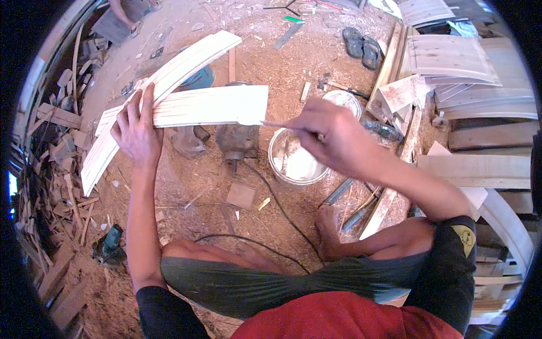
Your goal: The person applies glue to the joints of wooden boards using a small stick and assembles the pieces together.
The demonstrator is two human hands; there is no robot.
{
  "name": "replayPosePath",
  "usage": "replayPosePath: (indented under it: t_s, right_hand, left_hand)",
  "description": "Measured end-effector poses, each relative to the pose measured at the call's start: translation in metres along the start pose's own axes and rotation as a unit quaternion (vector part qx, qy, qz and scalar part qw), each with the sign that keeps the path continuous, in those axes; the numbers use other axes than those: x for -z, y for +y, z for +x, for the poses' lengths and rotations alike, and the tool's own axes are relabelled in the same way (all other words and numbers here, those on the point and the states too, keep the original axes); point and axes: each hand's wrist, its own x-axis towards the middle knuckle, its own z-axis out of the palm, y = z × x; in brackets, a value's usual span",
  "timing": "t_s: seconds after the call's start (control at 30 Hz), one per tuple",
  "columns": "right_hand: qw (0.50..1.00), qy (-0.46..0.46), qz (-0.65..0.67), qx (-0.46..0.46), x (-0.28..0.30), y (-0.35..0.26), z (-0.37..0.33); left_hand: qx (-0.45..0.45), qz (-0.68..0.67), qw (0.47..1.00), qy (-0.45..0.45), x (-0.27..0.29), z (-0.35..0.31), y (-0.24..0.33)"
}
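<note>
My left hand (138, 127) grips a joined piece of pale wood: a long curved board (195, 61) crosses a straight, grooved board (209, 106). My fingers lie over the crossing. Closed around a thin, flat spreading blade (274, 124), my right hand (330, 133) keeps its tip at the lower right corner of the straight board. White paste shows along that edge. The blade's handle is hidden in my fist. Below my right hand stands a white bucket (271, 160) with white paste (305, 164) inside.
A dusty machine (237, 141) with a black cord sits under the boards. A second white tub (345, 99), a hammer (347, 87) and sandals (361, 48) lie beyond. Wood scraps (62, 141) pile at left, with a teal power tool (111, 243); curved panels (451, 59) stack at right.
</note>
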Motion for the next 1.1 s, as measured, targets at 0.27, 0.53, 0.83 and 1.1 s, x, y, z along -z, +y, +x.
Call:
replayPosePath:
  t_s: [0.27,0.53,0.83,1.1]
  right_hand:
    - [0.941,0.061,0.289,-0.165,0.044,0.043,0.022]
    - [0.941,0.099,0.278,-0.163,0.064,0.047,0.053]
    - [0.994,0.089,0.006,0.069,0.039,0.114,0.063]
    - [0.989,0.09,-0.107,0.041,0.016,0.1,0.057]
  left_hand:
    - [0.02,-0.064,0.998,-0.016,-0.003,0.0,-0.005]
    - [-0.001,-0.084,0.996,-0.019,0.002,-0.005,-0.007]
    - [-0.096,-0.131,0.986,0.044,0.014,-0.012,-0.007]
    - [-0.115,-0.142,0.982,0.044,0.019,-0.013,-0.002]
